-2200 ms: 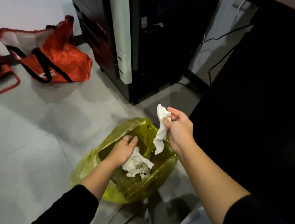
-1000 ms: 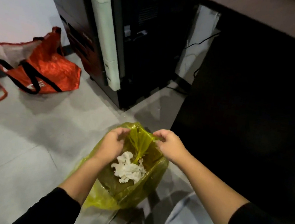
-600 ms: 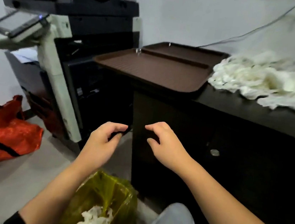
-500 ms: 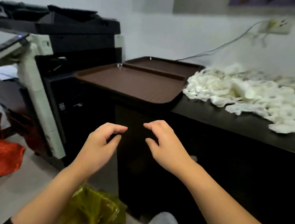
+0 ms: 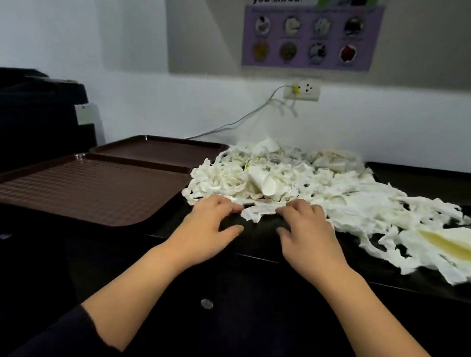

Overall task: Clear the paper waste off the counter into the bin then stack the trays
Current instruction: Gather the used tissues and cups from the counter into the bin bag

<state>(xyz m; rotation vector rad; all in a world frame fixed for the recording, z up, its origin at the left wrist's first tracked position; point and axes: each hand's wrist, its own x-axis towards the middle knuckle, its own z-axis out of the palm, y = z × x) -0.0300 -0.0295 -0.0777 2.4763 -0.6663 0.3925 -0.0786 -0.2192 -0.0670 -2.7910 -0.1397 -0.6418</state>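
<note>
Two brown trays (image 5: pixel 85 186) lie side by side on the left end of the black tabletop (image 5: pixel 253 240), the near one with a waffle-textured floor, the far one (image 5: pixel 160 150) partly hidden behind it. Just right of them sprawls the paper (image 5: pixel 302 183): a broad heap of torn white strips and crumpled scraps, with a few squashed paper cups (image 5: pixel 263 181) mixed in and a flattened cream-lined piece (image 5: pixel 457 244) at the right edge. The heap runs from the wall side forward to the front of the tabletop and touches the far tray's right rim.

Both hands reach to the heap's near edge. The left hand (image 5: pixel 211 222) lies palm down, fingers (image 5: pixel 225 205) loosely spread and relaxed, their tips at the first strips. The right hand (image 5: pixel 307 234) is likewise palm down with fingers straight, tips on the scraps; neither hand grips anything.

Behind stands a white wall with a socket (image 5: pixel 301 90) and a thin cable (image 5: pixel 235 122) running down towards the trays. Above hangs a purple poster (image 5: pixel 308 33) headed "Check before you shred!". A dark machine (image 5: pixel 26 111) stands at the left, mostly in shadow. A small round knob (image 5: pixel 206 303) shows on the dark cabinet front below.

The right end of the heap is cut off by the frame, the poster's small pictures are too blurred to read, and the bin is out of view.
</note>
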